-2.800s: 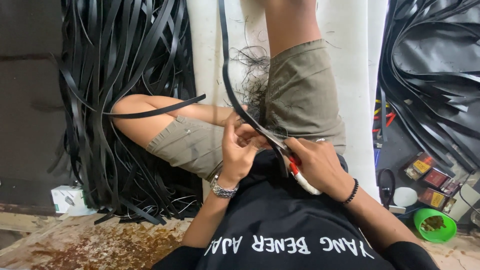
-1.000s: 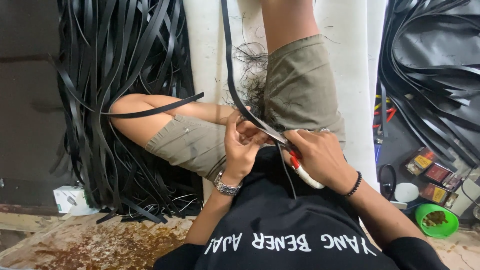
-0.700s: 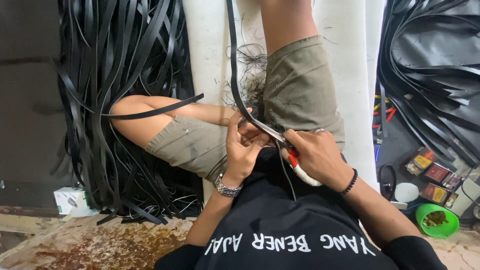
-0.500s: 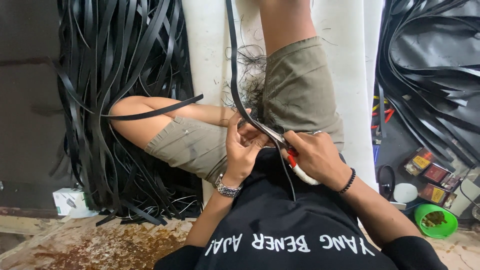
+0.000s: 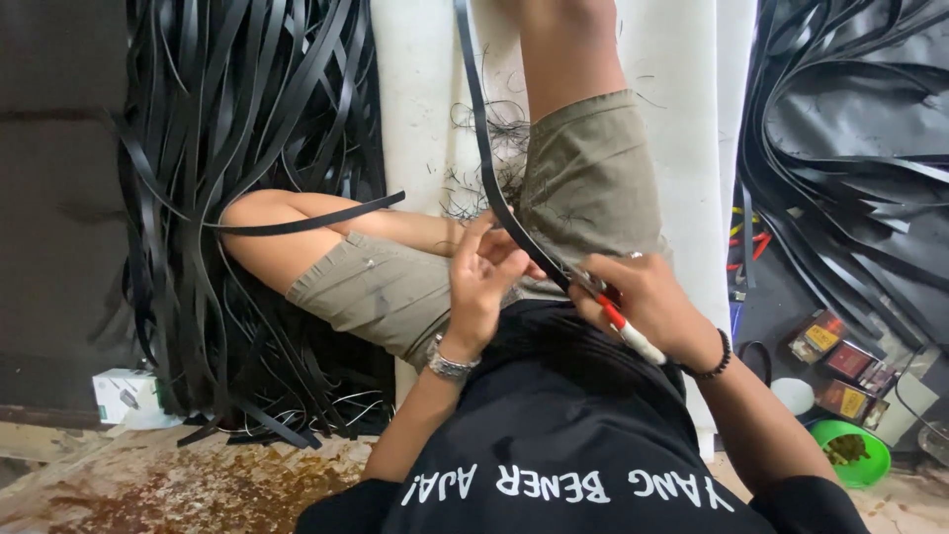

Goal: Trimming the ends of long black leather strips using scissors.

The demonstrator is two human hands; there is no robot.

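— Pinching what, down near six o'clock?

— Gripping a black strip [image 5: 504, 213] with the left hand [image 5: 481, 282], fingers closed on it; right hand [image 5: 647, 302] wrapped tight around a red-and-white cutter [image 5: 623, 326], blade end touching the strip just beside the left fingers.

— And farther up?

— Running from the lap toward twelve o'clock, over the white mat [image 5: 420, 119]. Heaped black strips [image 5: 237, 148] at ten o'clock, more strips [image 5: 850, 148] at two, green bowl [image 5: 850, 450] at four.

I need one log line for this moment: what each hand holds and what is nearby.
left hand: pinches black strip | right hand: holds red-and-white cutter on strip | nearby: strip pile, green bowl
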